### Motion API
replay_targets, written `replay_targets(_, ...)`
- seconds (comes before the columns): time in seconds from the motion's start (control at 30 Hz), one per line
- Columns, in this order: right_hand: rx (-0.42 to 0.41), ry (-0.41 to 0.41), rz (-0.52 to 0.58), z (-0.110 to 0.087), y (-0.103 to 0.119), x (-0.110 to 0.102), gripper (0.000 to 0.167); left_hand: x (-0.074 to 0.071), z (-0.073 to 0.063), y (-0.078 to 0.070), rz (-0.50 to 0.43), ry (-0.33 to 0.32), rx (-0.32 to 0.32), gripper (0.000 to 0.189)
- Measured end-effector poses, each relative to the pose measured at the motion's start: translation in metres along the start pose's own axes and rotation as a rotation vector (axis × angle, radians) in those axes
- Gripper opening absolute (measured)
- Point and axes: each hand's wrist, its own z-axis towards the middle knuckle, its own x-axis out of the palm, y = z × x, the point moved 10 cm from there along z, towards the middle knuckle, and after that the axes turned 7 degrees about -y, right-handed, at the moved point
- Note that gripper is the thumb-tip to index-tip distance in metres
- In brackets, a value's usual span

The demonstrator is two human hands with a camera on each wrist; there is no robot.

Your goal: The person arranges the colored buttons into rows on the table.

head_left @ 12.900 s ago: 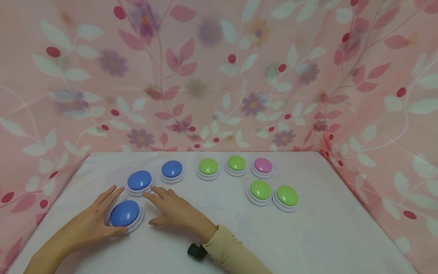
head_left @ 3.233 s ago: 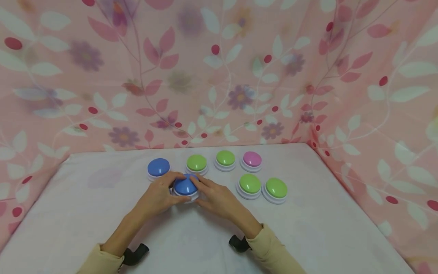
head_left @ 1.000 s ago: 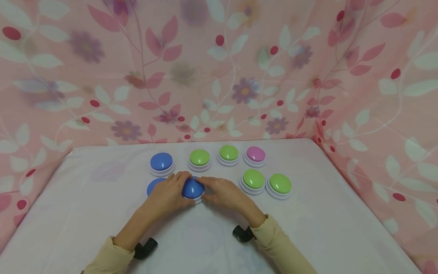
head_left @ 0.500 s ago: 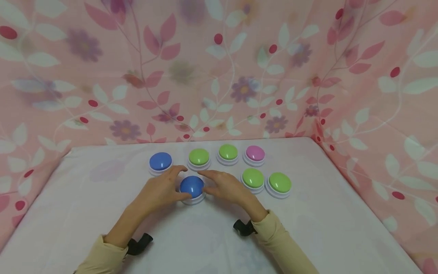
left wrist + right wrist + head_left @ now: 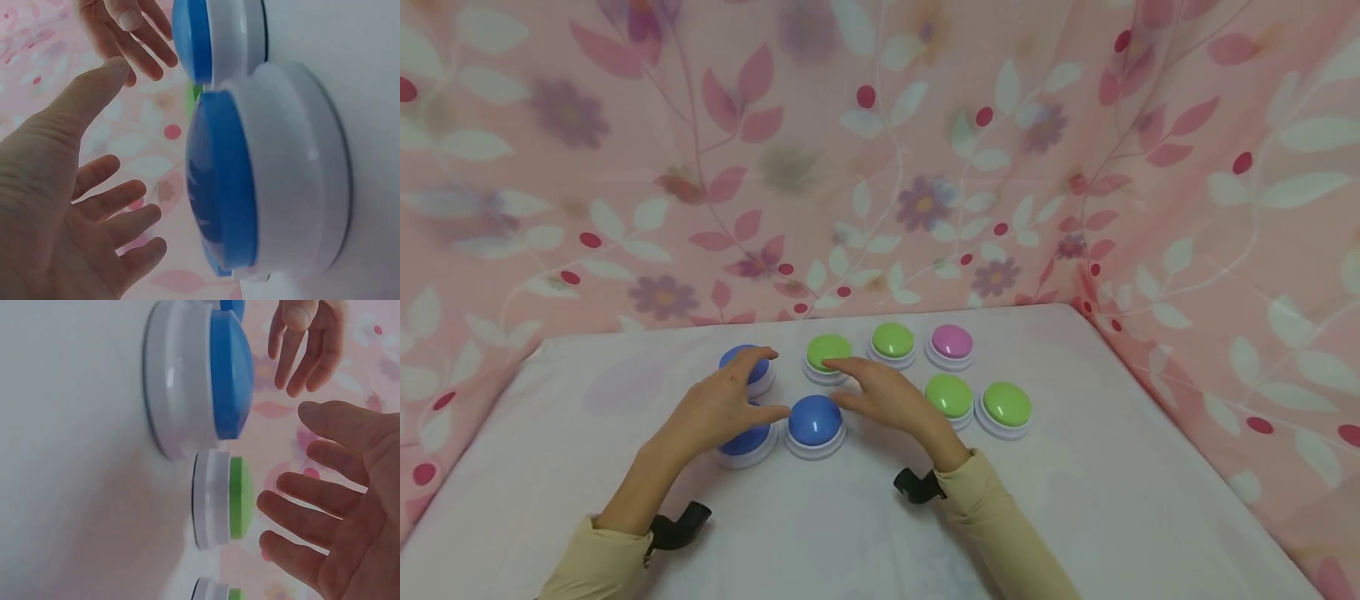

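Observation:
Three blue push buttons on white round bases stand on the left half of the table. In the head view, one blue button (image 5: 815,422) stands between my hands; another blue button (image 5: 747,442) is partly hidden under my left hand (image 5: 707,410), and the rear blue button (image 5: 735,358) is behind its fingers. My left hand hovers with fingers spread, holding nothing; the left wrist view shows its fingers (image 5: 134,225) apart from the near blue button (image 5: 219,181). Right of the middle button hovers my right hand (image 5: 891,400), empty, its fingers (image 5: 300,515) loosely extended.
Green buttons stand behind and to the right: a rear-left one (image 5: 828,350), a rear-middle one (image 5: 892,340), and a front pair (image 5: 948,394) (image 5: 1007,404). A pink button (image 5: 952,342) is at the back. Floral cloth walls (image 5: 925,167) surround the white table (image 5: 1112,483).
Two blue buttons have shifted right since the earliest frame. Both hands held the middle blue button a second ago; they have let go of it and drawn apart, the left moving left.

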Motion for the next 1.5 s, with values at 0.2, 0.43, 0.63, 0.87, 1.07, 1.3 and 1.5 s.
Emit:
replay_targets(0.2,-0.011,0.018,0.055,0.023,0.017,0.012,0.055,-0.009,0.011,0.018,-0.105,0.009,-0.015,0.095)
replay_targets(0.43,-0.047,0.043,0.086,0.048,0.035,0.027,0.055,-0.022,0.028,0.038,-0.115,-0.012,-0.02,0.1)
replay_targets(0.63,-0.04,0.124,0.098,0.06,0.042,0.051,0.053,-0.018,0.036,0.052,-0.121,0.014,-0.013,0.099)
replay_targets(0.87,-0.005,0.169,-0.013,0.062,0.041,0.067,0.052,0.001,0.04,0.061,-0.111,0.081,-0.024,0.094)
replay_targets(1.07,-0.019,0.25,-0.048,0.059,0.044,0.085,0.054,0.013,0.038,0.067,-0.084,0.112,-0.028,0.084)
replay_targets(1.3,-0.016,0.244,-0.073,0.057,0.046,0.091,0.054,0.018,0.037,0.074,-0.079,0.109,-0.038,0.077)
replay_targets(1.5,-0.04,0.229,-0.138,0.057,0.047,0.094,0.053,0.015,0.038,0.074,-0.077,0.079,-0.031,0.074)
